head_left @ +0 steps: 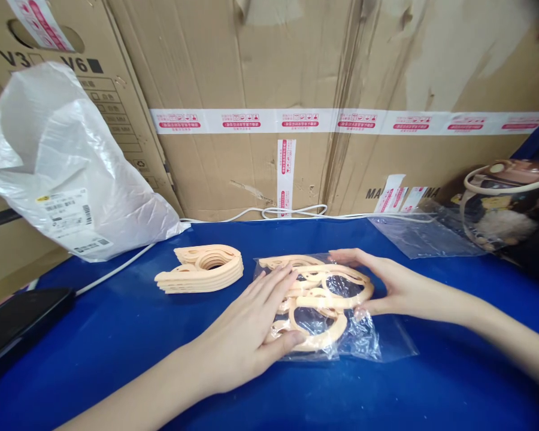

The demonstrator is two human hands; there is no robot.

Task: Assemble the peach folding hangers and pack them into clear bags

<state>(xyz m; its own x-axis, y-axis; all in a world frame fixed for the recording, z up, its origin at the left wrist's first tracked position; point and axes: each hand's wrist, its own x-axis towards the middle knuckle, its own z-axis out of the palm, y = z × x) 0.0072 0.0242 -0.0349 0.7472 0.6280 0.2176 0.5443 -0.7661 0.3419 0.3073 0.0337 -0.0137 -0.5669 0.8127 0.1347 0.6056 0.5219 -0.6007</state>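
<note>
A clear plastic bag (388, 341) lies on the blue table, with several beige plastic pieces (326, 341) inside that look like folding hangers. My left hand (251, 326) rests flat across the bag's left side, fingers stretched and thumb apart toward the near edge. On the right, my right hand (390, 284) grips the side of the bag, fingers at the far corner and thumb nearer me. A neat stack of matching beige folding hangers (202, 278) stands unbagged to the left, apart from both hands.
A white plastic mailing bag (72, 173) with a label leans at the left. A black device (22, 329) lies at the left edge. Large cardboard boxes (233, 78) wall off the back, with a white cable (296, 212) along them. Another clear bag (422, 236) and a transparent handbag (503, 209) lie back right.
</note>
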